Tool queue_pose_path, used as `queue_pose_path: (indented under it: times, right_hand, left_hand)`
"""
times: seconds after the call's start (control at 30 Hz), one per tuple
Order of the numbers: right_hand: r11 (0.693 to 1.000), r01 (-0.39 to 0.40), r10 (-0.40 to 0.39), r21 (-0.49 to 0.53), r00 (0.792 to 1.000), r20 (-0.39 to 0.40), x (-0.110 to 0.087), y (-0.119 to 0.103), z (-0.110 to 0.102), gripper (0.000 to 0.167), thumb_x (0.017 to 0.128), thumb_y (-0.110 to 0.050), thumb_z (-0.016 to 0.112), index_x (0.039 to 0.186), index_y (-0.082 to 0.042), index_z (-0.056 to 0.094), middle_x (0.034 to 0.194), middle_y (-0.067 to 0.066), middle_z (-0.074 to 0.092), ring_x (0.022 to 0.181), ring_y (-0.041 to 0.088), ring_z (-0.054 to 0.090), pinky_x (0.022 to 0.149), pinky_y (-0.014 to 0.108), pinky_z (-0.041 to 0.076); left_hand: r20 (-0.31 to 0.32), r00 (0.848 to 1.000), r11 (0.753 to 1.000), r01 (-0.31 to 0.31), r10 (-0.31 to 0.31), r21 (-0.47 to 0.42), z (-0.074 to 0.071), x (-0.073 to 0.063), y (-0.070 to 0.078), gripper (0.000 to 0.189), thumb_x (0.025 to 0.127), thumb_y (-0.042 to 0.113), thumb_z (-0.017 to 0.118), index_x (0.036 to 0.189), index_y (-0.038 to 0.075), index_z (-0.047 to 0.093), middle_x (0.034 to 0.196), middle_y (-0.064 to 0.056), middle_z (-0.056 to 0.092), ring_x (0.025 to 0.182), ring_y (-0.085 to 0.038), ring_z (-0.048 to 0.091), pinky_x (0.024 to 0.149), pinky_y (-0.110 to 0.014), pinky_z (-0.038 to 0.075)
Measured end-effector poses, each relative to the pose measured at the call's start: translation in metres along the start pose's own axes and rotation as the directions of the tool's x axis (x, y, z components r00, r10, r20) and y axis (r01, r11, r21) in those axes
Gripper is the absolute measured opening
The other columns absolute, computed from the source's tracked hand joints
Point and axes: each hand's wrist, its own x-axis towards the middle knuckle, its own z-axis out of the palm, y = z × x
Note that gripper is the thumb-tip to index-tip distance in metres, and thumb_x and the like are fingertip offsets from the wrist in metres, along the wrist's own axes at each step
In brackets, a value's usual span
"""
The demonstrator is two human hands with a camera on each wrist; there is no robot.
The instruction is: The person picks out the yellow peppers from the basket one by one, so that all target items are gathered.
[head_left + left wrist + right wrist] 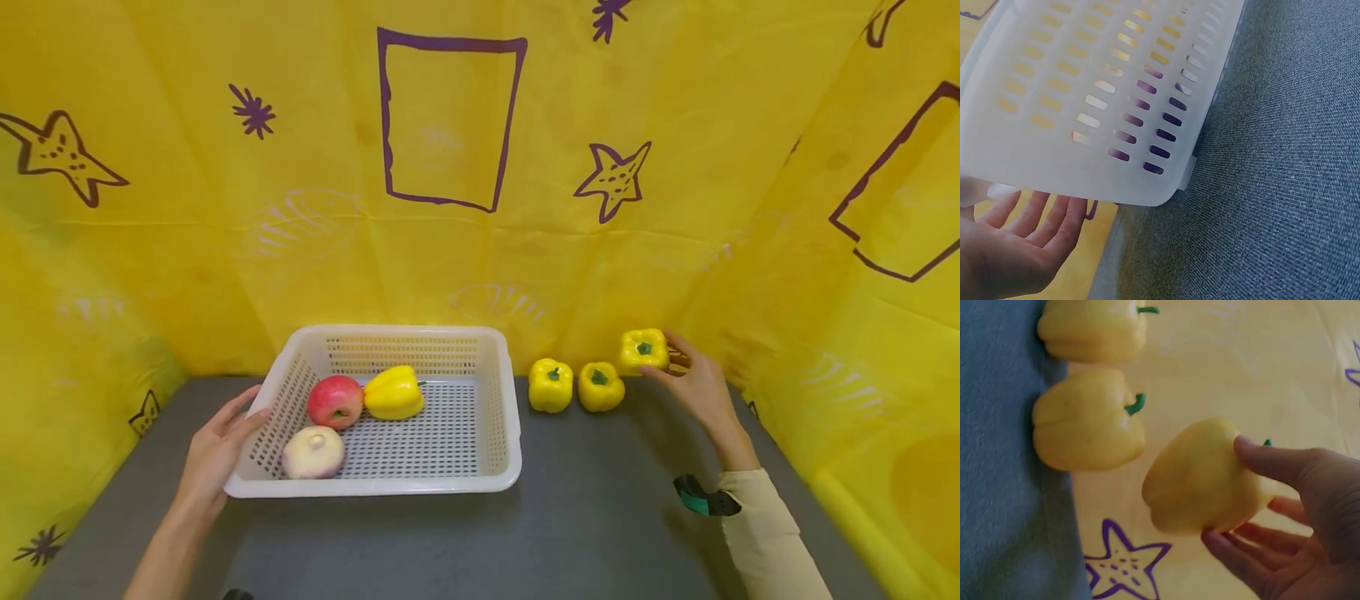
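My right hand (701,387) grips a yellow bell pepper (642,350) between thumb and fingers, its green stem toward the head camera. In the right wrist view the held pepper (1207,478) is tilted, off the grey table. Two more yellow bell peppers (551,386) (1088,420) stand beside it on the table, stems up. On the other side my left hand (217,450) holds the left rim of a white plastic basket (390,486), thumb over the edge and fingers (1054,222) outside. Inside lie a red apple (335,402), a yellow bell pepper (393,393) and a pale turnip (313,452).
The grey table (600,508) ends at a yellow cloth (450,267) with purple drawings, which rises behind and at both sides. A dark and green band (705,497) is on the right wrist by the light sleeve (765,525).
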Motion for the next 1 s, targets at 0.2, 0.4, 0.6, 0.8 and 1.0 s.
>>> queue_pose_path:
  times: [0.2,0.4,0.6,0.8,1.0]
  right_hand:
    - [0.997,-0.072,0.069,0.031,0.993,0.095,0.000,0.024,-0.003,0.074,0.092,-0.029,0.071,0.145,0.009,0.037,0.136,0.037,0.046,0.113,0.051,0.056,0.084,0.047,0.053]
    - [0.988,-0.156,0.151,0.011,0.968,0.202,0.000,0.041,-0.004,0.077,0.093,-0.036,0.068,0.148,0.006,0.034,0.140,0.037,0.041,0.120,0.051,0.051,0.093,0.057,0.047]
    - [0.974,-0.224,0.196,0.042,0.917,0.348,0.000,0.056,-0.005,0.082,0.097,-0.034,0.062,0.152,0.008,0.018,0.145,0.039,0.032,0.117,0.048,0.054,0.096,0.056,0.045]
    - [0.975,-0.214,0.172,0.064,0.902,0.395,0.001,0.061,-0.008,0.079,0.100,-0.030,0.058,0.152,0.010,0.013,0.148,0.040,0.026,0.114,0.046,0.057,0.094,0.052,0.047]
    - [0.971,-0.220,0.160,0.097,0.891,0.426,0.001,0.064,-0.008,0.078,0.102,-0.031,0.054,0.152,0.010,0.011,0.149,0.039,0.023,0.113,0.046,0.058,0.093,0.050,0.049]
  left_hand:
    - [0.006,1.000,1.000,-0.012,0.012,0.004,0.000,0.001,0.002,0.065,0.094,0.038,0.066,0.151,0.021,0.039,0.096,0.028,0.065,0.081,-0.002,0.067,0.065,-0.028,0.056]
    - [0.009,1.000,1.000,-0.008,0.008,-0.002,0.001,0.001,0.003,0.066,0.094,0.037,0.066,0.151,0.020,0.038,0.096,0.028,0.064,0.082,-0.001,0.067,0.065,-0.027,0.056]
    - [0.005,1.000,1.000,-0.007,0.007,0.016,0.002,0.000,0.002,0.067,0.094,0.039,0.065,0.152,0.020,0.037,0.096,0.028,0.064,0.082,-0.001,0.067,0.066,-0.027,0.056]
    - [-0.005,1.000,1.000,-0.002,0.002,0.019,0.002,0.000,0.002,0.068,0.094,0.040,0.065,0.152,0.019,0.036,0.095,0.029,0.063,0.082,0.000,0.066,0.066,-0.027,0.056]
    - [-0.003,1.000,1.000,-0.001,0.001,-0.017,0.001,-0.001,0.001,0.067,0.093,0.037,0.066,0.151,0.020,0.038,0.095,0.027,0.065,0.081,-0.001,0.067,0.066,-0.026,0.056]
